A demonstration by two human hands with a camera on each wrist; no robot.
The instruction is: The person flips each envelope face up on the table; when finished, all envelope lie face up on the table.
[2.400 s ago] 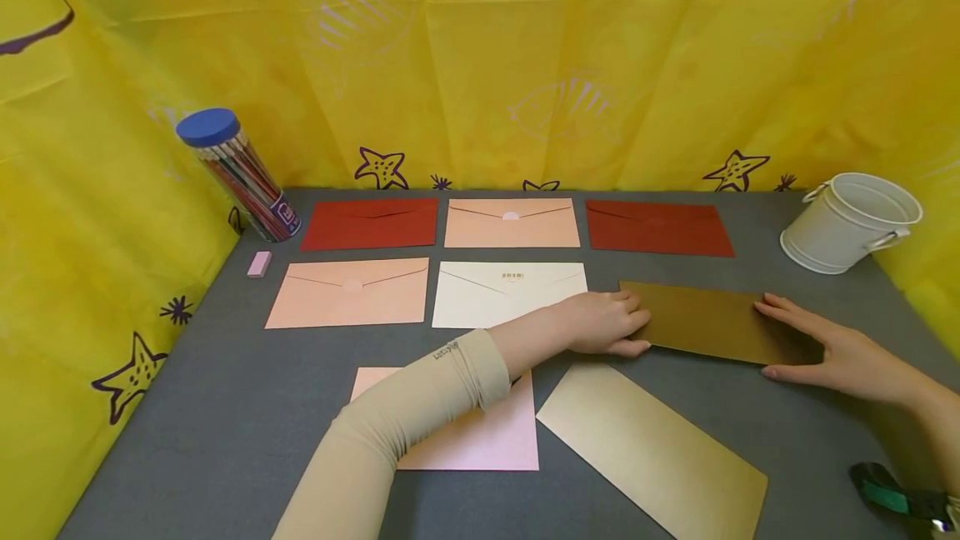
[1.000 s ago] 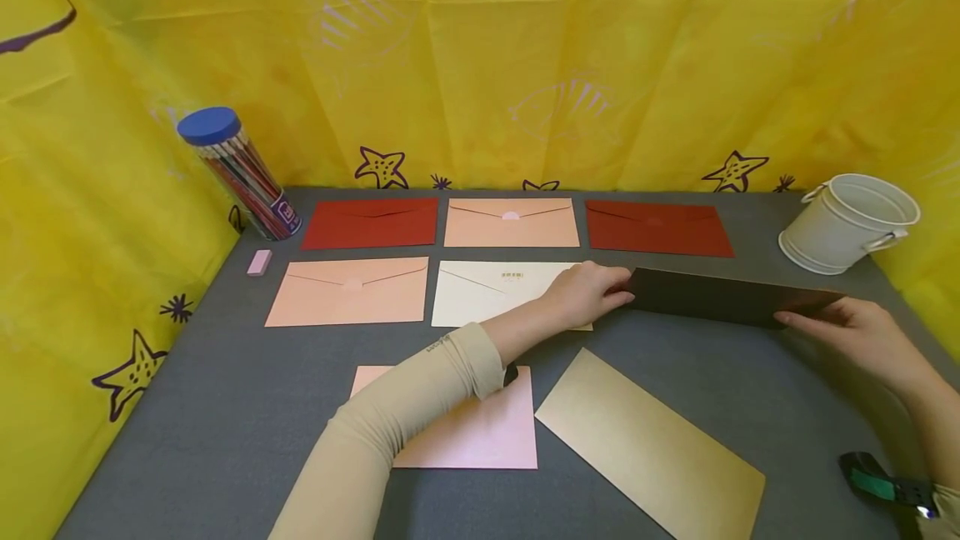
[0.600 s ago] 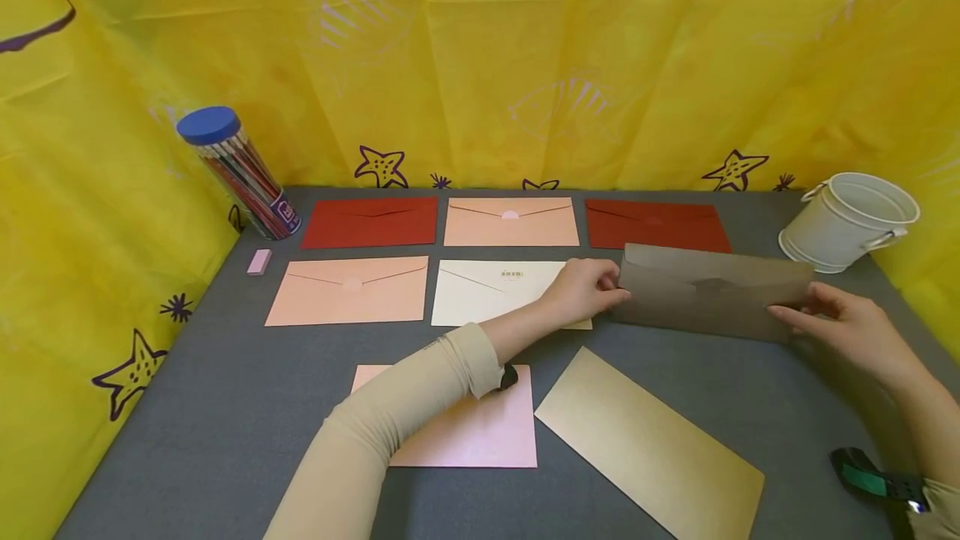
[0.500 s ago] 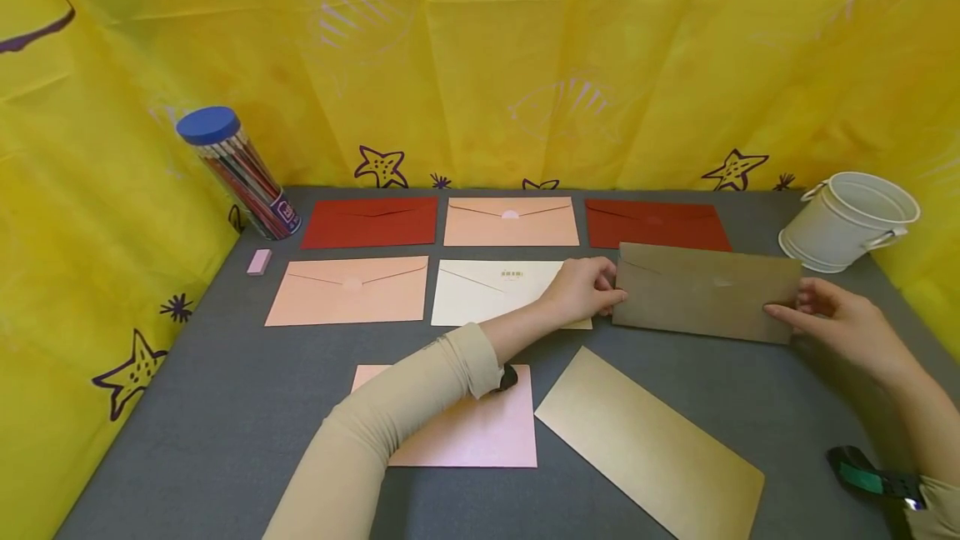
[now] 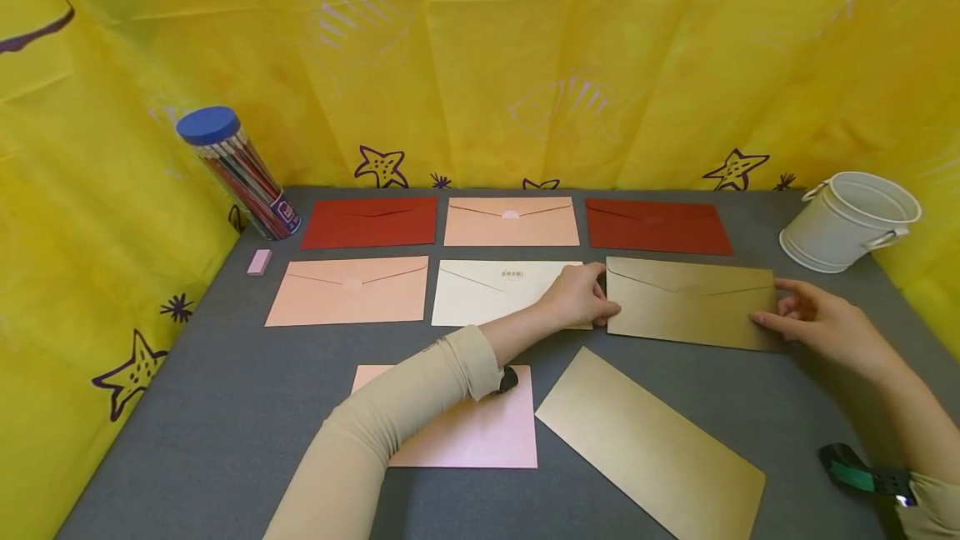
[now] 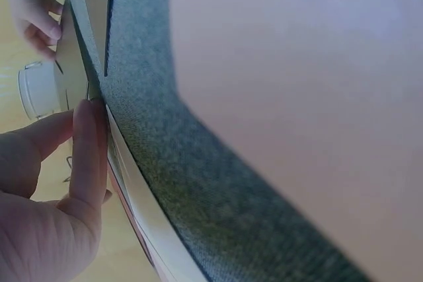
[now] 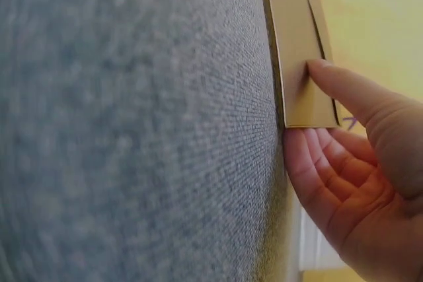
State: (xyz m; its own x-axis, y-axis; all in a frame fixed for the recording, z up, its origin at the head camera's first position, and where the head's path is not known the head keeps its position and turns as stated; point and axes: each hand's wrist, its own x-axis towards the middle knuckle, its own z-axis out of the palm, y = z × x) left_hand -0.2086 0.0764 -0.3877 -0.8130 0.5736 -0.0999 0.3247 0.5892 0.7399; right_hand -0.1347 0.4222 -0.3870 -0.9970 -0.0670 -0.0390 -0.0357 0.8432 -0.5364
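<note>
A gold envelope, its flap side showing, is held between both hands at the right of the table. My left hand pinches its left edge, overlapping the white envelope. At the other end my right hand grips the right edge; in the right wrist view the thumb lies over the front and the fingers go behind. The left wrist view shows the left hand with its fingertips at the envelope's edge. A second gold envelope lies slanted below, plain side up.
Behind lie two red envelopes and a peach envelope; another peach one is at left. The left sleeve partly covers a pink envelope. A pencil tub, an eraser and a white bucket stand about.
The gold envelope lay plain side up, was tilted upright and turned over to its flap side. Since then it has come down and shifted left, both hands holding its ends.
</note>
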